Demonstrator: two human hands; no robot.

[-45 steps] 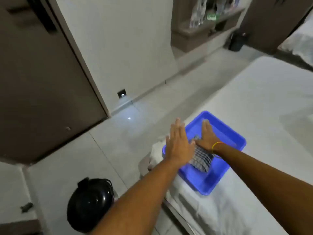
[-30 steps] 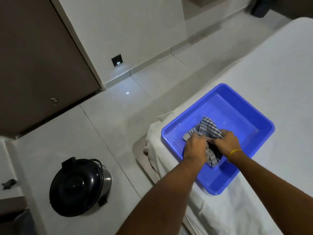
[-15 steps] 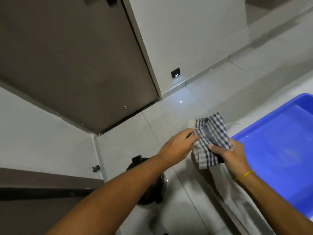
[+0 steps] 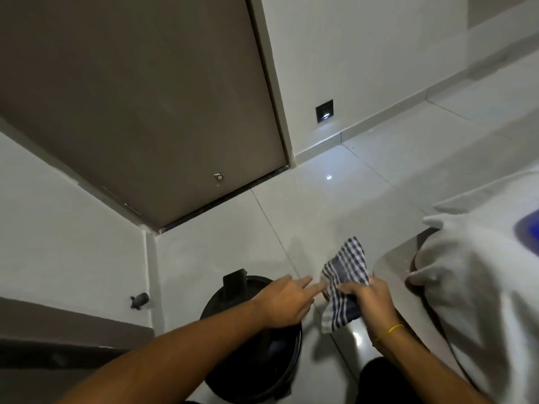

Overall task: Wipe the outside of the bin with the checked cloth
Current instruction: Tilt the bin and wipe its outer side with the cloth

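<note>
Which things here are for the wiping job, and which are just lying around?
For the job:
checked cloth, held in the right hand
left hand, fingers reaching to the cloth
black bin

Just there:
blue tub on the white sheet
door
wall light

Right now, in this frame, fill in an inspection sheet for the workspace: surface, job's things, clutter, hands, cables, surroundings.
Surface: glossy pale tiled floor; a white sheet drapes over a raised surface at the right.
Job's things: black bin stands on the floor under the left forearm; checked cloth is held above the floor, not touching the bin.
Clutter: a corner of a blue tray on the sheet.
Hands: right hand grips the cloth's middle; left hand is open, its fingers reaching toward the cloth's edge.
Cables: nothing seen.
Surroundings: brown door, white wall with a small lit wall light, dark door stopper.
</note>
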